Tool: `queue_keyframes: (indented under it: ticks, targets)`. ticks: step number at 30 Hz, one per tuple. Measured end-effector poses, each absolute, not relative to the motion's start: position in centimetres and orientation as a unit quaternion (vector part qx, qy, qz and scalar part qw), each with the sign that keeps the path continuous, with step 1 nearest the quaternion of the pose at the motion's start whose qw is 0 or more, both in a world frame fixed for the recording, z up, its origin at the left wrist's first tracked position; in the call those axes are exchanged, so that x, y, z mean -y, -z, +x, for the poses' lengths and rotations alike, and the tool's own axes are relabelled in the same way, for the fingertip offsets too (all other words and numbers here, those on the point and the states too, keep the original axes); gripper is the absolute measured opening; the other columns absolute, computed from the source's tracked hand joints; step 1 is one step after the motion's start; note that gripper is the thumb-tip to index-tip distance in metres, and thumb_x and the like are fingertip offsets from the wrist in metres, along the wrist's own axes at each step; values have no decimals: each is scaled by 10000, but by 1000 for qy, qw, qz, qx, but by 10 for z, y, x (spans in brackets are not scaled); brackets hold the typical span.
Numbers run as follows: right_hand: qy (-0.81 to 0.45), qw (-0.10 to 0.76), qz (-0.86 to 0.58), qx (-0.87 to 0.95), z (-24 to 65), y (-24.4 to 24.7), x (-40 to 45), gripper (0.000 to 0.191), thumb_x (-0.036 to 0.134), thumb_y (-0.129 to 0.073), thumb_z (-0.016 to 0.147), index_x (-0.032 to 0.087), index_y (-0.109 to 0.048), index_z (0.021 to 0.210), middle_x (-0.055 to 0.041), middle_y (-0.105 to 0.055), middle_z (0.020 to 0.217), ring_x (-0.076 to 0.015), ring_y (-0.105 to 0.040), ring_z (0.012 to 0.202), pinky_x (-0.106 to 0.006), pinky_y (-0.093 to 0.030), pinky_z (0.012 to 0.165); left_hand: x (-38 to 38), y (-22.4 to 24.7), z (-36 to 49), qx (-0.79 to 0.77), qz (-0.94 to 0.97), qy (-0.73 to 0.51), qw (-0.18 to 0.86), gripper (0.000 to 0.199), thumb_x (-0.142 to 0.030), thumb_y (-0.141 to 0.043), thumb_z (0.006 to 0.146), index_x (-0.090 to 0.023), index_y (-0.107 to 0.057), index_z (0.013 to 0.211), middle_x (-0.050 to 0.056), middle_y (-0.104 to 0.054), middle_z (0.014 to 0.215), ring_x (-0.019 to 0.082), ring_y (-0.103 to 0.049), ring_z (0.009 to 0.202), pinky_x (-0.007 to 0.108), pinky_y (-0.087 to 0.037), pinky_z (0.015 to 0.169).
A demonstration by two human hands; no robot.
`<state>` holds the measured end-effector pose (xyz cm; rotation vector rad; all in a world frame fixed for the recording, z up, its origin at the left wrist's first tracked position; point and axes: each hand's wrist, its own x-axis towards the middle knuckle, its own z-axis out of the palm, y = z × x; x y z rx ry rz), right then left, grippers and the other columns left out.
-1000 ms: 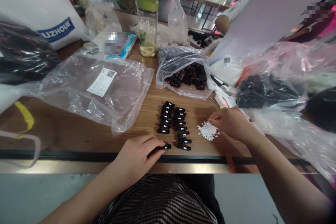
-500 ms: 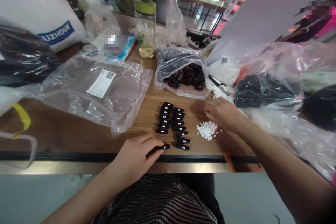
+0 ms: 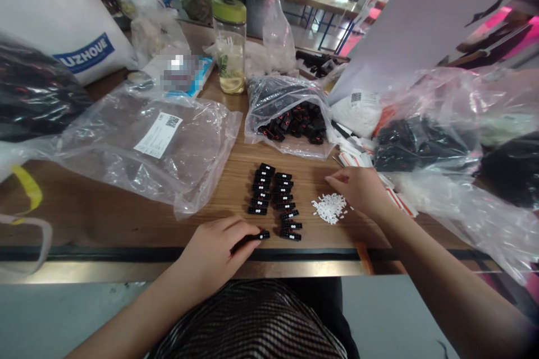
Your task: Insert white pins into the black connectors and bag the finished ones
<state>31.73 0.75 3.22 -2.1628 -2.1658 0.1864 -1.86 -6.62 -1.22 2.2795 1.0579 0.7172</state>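
Brown table (image 3: 227,179) holds a bag (image 3: 278,91) of black parts (image 3: 311,125) beyond the left grip (image 3: 217,241) and right grip (image 3: 362,188), which flank two rows of blocks (image 3: 258,195), the left pinching another block (image 3: 264,234) and the right, whose hold I cannot tell, just beside white bits (image 3: 330,208).

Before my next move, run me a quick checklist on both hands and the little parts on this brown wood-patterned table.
1. Left hand gripping one black rectangular connector: ok.
2. Right hand's fingertips at the loose heap of small white pieces: not ok, they are off it, on its far side.
3. White piece in those fingertips: cannot tell, too small.
4. Left row and right row of black connectors apart from the heap: ok.
5. Clear plastic bag of black parts off both rows: ok.
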Motion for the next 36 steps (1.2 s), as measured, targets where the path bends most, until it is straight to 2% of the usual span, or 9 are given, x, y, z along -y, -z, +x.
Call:
queue_keyframes:
  ticks: [4,8,13,16,19,22,25,31,36]
  targets:
    - [-88,64,-735,670,312,-29,-10,281,366,-574,837,197,-791,778,-64,-754,688,-206,-640,591,-305,-395,559,66,12,-18,-389,840,-271,262,92,-224,-609,949,-227,-656,1028,-5,-710,934,173,-683,839,324,-535,768]
    - [-153,117,-739,646,319,-23,-19,241,362,-626,754,175,-772,714,-35,-691,567,-165,-563,479,-287,-379,492,66,12,-18,-394,842,-264,258,93,-234,-610,945,-222,-663,1021,-1,-707,930,174,-681,836,322,-532,766]
    - [-209,160,-731,629,323,-21,-27,207,355,-661,694,166,-725,640,-16,-637,516,-147,-537,472,-271,-376,456,66,12,-18,-397,839,-262,264,83,-240,-611,944,-225,-657,1011,1,-704,930,177,-676,837,329,-528,770]
    - [-232,180,-706,645,302,-30,-15,181,343,-666,727,176,-727,691,-25,-680,593,-151,-571,524,-273,-404,495,66,11,-17,-403,834,-260,271,77,-216,-643,919,-224,-645,996,-5,-700,914,182,-669,826,336,-520,767]
    - [-282,205,-612,709,261,-46,12,127,269,-623,801,205,-699,722,0,-701,679,-142,-608,610,-280,-441,604,66,9,-16,-416,829,-250,278,94,-187,-676,885,-217,-632,962,-12,-692,878,180,-658,796,324,-506,738]
    - [-287,193,-492,799,221,-59,38,118,179,-626,810,209,-652,699,37,-674,681,-123,-597,660,-311,-420,762,65,8,-16,-410,831,-249,280,80,-181,-675,880,-213,-623,931,-18,-688,861,176,-650,774,305,-484,699]
    - [-276,161,-421,849,197,-60,49,94,153,-631,816,207,-626,739,49,-659,700,-125,-587,712,-331,-372,831,65,6,-16,-402,834,-253,283,83,-175,-674,876,-208,-615,924,-19,-684,858,173,-643,768,296,-466,682]
    - [-252,98,-399,876,187,-51,46,130,180,-578,878,198,-599,751,7,-675,776,-158,-591,799,-346,-340,870,65,5,-17,-410,835,-236,281,96,-137,-681,857,-191,-604,871,-16,-658,822,175,-623,751,299,-444,676]
    - [-216,62,-403,887,180,-55,46,124,153,-575,855,175,-592,733,-16,-663,785,-173,-568,814,-346,-336,854,65,5,-16,-410,832,-225,298,73,-143,-659,873,-191,-612,901,-7,-672,863,184,-639,797,311,-459,708]
